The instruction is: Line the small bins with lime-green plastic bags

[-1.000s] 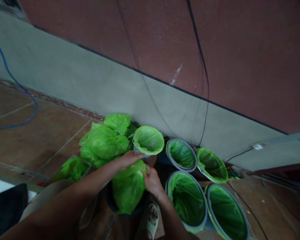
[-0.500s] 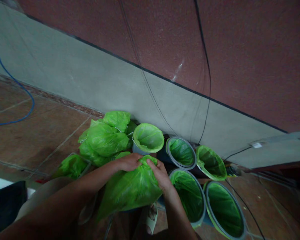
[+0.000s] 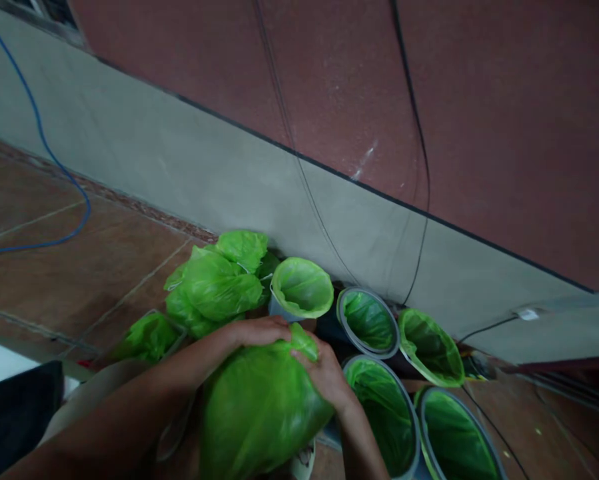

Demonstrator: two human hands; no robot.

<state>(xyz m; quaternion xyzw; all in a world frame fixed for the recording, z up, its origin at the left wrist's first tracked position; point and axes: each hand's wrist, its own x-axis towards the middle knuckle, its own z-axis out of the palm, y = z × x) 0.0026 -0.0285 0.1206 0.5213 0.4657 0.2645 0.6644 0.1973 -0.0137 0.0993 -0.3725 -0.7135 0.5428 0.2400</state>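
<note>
While hands (image 3: 292, 350) pinch green bag (image 3: 259, 407) (lined bins (image 3: 379, 400) beside right).

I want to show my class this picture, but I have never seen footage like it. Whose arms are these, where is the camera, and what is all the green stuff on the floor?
The camera sits on a person's head and looks down, so the two bare arms are that person's own. The left hand and right hand both grip the top of a puffed-up bright green plastic bag. Around it, on the brown tiled floor, stand round grey bins lined with green bags, all open at the top. To the left lies a heap of filled green bags. Behind runs a grey and dark red wall with thin black cables; a blue cable trails over the floor.
</note>
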